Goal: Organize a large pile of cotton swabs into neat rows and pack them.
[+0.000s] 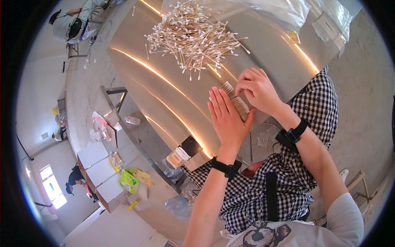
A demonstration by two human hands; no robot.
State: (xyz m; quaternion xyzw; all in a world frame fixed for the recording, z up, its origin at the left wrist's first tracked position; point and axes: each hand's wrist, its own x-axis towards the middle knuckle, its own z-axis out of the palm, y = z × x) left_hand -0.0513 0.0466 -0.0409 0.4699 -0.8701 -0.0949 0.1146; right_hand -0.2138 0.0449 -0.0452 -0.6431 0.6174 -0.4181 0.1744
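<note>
Evidently the sorting was only partly along: between the two hands lay one small row of cotton swabs [238, 103], lined up side by side on the steel table [164, 99], while a far bigger loose pile of swabs [193, 37] sat well apart at the far end, which suggested most of the work was left. The left hand [227, 119] was held flat and stiff, fingers straight and together, its edge pressed against the near side of the row. The right hand [257, 88] was curled over the far side, fingertips bent down onto the swab ends, so the two hands closed on the row from both sides rather than gripping it. Both forearms came up from the lower edge, each with a black wrist strap, over a checked apron. A wrapped bundle of swabs [177, 156] lay at the table's near edge. Clear plastic bags [284, 10] lay beyond the pile, and packets [129, 181] sat on a lower shelf to the left.
</note>
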